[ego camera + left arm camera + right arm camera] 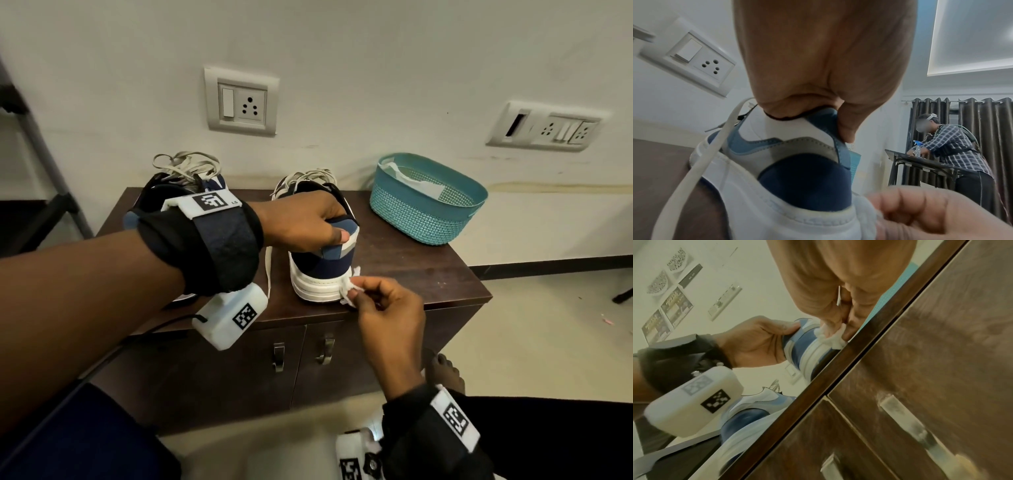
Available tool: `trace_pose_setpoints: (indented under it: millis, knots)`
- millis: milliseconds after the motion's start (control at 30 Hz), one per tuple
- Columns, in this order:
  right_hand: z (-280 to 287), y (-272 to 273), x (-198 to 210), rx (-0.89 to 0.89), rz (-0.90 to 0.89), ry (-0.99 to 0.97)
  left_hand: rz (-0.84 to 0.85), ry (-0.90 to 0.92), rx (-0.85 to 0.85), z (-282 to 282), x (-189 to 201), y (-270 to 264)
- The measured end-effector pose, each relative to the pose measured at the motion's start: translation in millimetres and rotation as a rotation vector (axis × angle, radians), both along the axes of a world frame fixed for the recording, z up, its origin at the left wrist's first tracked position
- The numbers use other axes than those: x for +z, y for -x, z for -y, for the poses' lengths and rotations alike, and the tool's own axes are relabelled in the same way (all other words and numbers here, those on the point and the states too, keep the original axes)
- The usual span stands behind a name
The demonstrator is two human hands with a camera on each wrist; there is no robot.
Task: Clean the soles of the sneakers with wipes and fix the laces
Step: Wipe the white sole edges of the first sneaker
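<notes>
A navy, light-blue and white leather-look sneaker (320, 263) stands near the front edge of a dark brown wooden cabinet (428, 274). The left hand (301, 222) grips its padded heel collar, fingers curled inside, thumb outside. The right hand (387, 305) pinches a crumpled white wipe (349, 286) against the white rubber sole at the heel. The shoe looks light and fairly stiff; the collar seems the surest hold. The wipe looks soft, probably damp. No readable brand shows.
</notes>
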State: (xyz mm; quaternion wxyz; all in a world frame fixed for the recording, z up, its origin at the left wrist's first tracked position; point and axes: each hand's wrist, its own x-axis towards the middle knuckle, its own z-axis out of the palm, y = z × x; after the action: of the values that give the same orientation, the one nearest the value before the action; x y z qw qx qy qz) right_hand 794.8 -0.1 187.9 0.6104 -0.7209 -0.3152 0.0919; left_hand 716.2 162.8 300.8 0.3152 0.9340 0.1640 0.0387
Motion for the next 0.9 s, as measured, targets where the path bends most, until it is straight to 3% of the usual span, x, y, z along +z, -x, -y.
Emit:
trace_pose_setpoints:
  millis: [267, 467, 633, 767, 900]
  knots:
    - [-53.4, -41.9, 15.4, 0.007, -0.082, 0.011, 0.004, 0.089, 0.032, 4.6, 2.8, 3.1]
    - [-12.4, -8.3, -0.6, -0.019, -0.051, -0.065, 0.017, 0.105, 0.075, 5.6, -0.1, 0.3]
    - [3.5, 6.4, -1.5, 0.104, 0.185, -0.165, 0.012, 0.115, 0.093, 5.8, 2.1, 0.3]
    - [-9.0, 2.1, -0.2, 0.008, 0.284, -0.261, 0.028, 0.179, 0.113, 7.1, 3.4, 1.3]
    - [-6.0, 23.5, -17.4, 0.032, 0.527, -0.254, 0.044, 0.167, 0.166, 8.1, 4.1, -2.9]
